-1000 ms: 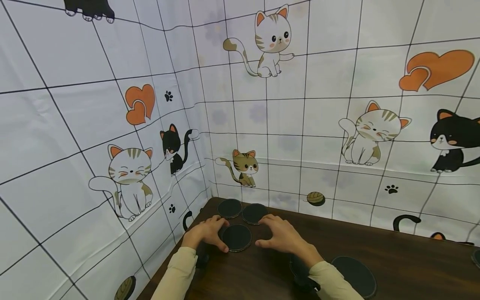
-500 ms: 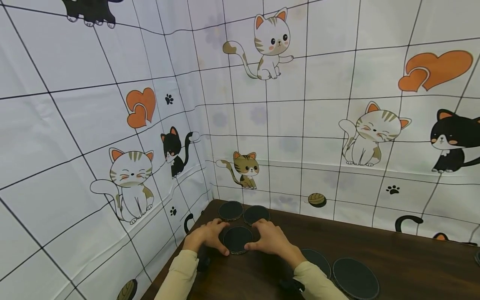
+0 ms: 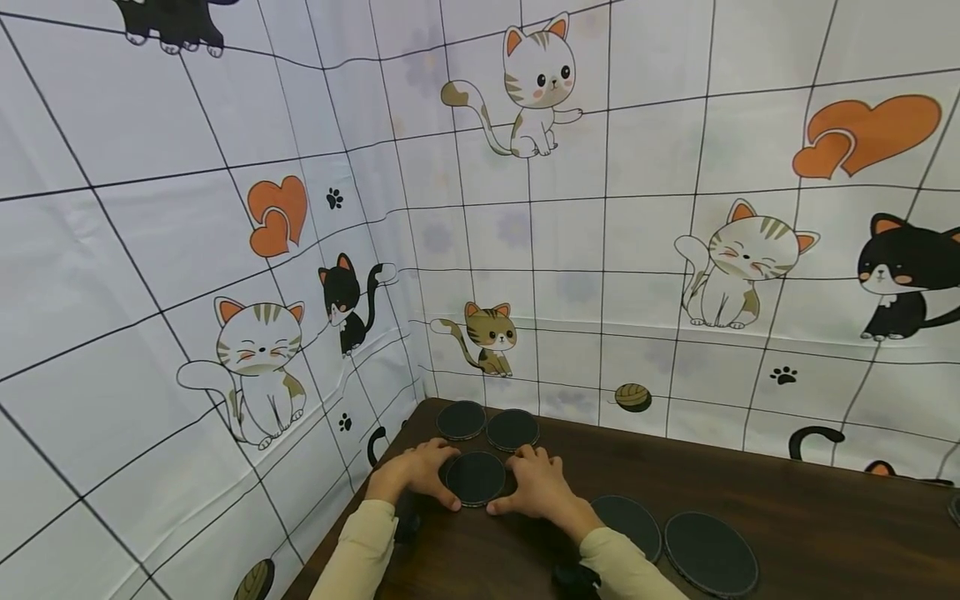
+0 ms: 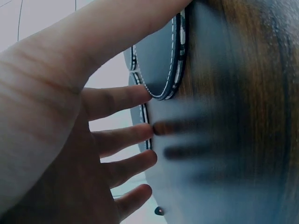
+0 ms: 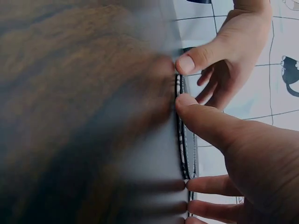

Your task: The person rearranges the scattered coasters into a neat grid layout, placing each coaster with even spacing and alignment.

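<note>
A round black coaster (image 3: 476, 479) with a stitched, light-flecked rim lies flat on the dark wooden table between my two hands. My left hand (image 3: 420, 471) curves beside its left edge, thumb toward me; in the left wrist view its fingers (image 4: 128, 137) are spread and fairly straight, one at the stitched rim. On the opposite side is my right hand (image 3: 536, 486). Its thumb (image 5: 201, 112) touches the coaster's rim in the right wrist view, with the other fingers extended farther along. Just behind are two more coasters, one left (image 3: 461, 420) and one right (image 3: 513, 430).
To the right of my right forearm lie two larger-looking round black coasters, one (image 3: 630, 527) partly behind the sleeve and another (image 3: 712, 552) alongside. Cat-printed white sheeting (image 3: 570, 350) rises along the table's back and left edges. A dark object (image 3: 956, 508) shows at the far right.
My right hand has moved left to the near coaster's right edge, uncovering more of a coaster by its forearm. The left hand stays at the left edge.
</note>
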Motion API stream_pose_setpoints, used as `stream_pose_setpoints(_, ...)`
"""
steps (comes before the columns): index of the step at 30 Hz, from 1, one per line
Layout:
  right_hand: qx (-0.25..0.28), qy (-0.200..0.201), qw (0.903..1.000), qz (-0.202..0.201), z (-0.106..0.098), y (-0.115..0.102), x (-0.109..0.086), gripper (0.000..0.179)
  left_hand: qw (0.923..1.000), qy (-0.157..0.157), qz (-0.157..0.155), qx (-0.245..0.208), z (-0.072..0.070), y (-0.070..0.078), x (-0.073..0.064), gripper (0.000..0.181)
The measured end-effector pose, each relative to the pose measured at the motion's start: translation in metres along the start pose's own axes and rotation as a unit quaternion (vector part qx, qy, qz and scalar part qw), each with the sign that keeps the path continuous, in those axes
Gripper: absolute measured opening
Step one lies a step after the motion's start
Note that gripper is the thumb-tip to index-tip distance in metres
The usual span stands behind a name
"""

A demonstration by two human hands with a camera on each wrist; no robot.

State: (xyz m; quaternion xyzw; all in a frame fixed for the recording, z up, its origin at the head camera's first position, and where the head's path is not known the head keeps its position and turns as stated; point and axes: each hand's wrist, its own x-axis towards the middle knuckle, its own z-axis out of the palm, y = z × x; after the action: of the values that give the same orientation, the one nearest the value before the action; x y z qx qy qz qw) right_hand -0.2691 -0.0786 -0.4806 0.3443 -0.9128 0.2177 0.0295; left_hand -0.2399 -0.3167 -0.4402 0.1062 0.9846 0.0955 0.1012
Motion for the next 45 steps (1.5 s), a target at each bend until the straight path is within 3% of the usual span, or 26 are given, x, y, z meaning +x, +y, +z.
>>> stream_pose_setpoints(10, 0.008, 0.011, 0.9999, 0.003, 0.003, -0.004, -0.001, 0.072, 0.9998, 0.013, 0.011, 0.009, 0.005, -0.002, 0.005, 0.087)
stream_pose_setpoints(22, 0.029, 0.004, 0.9995, 0.010, 0.003, -0.005, -0.004, 0.068, 0.9978, 0.027, 0.052, 0.030, 0.011, -0.003, 0.010, 0.084)
stream_pose_setpoints(27, 0.046, 0.005, 0.9989, 0.003, 0.005, -0.002, -0.005, 0.066, 0.9979, 0.028, 0.055, 0.021, 0.012, -0.001, 0.009, 0.084)
stream_pose_setpoints(32, 0.069, 0.003, 0.9976, -0.004, 0.004, 0.003, -0.004, 0.067, 0.9980, 0.031, 0.050, -0.022, 0.010, -0.001, 0.007, 0.084)
stream_pose_setpoints(45, 0.098, 0.114, 0.9867, -0.063, -0.017, 0.018, -0.009, 0.061, 0.9902, 0.063, 0.082, -0.094, -0.004, 0.004, 0.005, 0.092)
